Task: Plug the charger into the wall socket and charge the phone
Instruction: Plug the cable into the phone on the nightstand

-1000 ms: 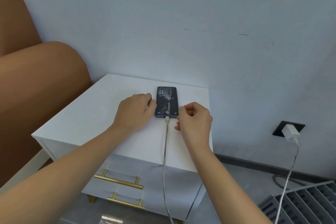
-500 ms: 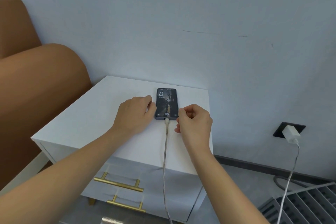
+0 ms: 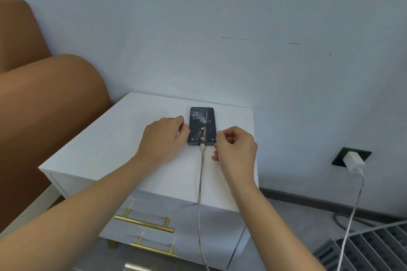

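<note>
A dark phone (image 3: 202,125) lies face up on the white nightstand (image 3: 114,138), its screen lit with a clock and a lightning symbol. A white cable (image 3: 200,182) is plugged into its near end and hangs over the nightstand's front edge. My left hand (image 3: 164,136) rests on the top with curled fingers pressed against the phone's left edge. My right hand (image 3: 235,145) is curled beside the phone's lower right corner, fingertips touching its edge, off the cable. The white charger (image 3: 353,161) sits plugged into the black wall socket (image 3: 339,157) at the right.
A brown padded headboard (image 3: 48,99) stands left of the nightstand. Two drawers with gold handles (image 3: 144,223) face me. A grey slatted rack (image 3: 370,248) lies on the floor at lower right, with the charger's cable running down past it.
Both hands stay at the phone's sides and the cable stays plugged in. Only the view has shifted slightly.
</note>
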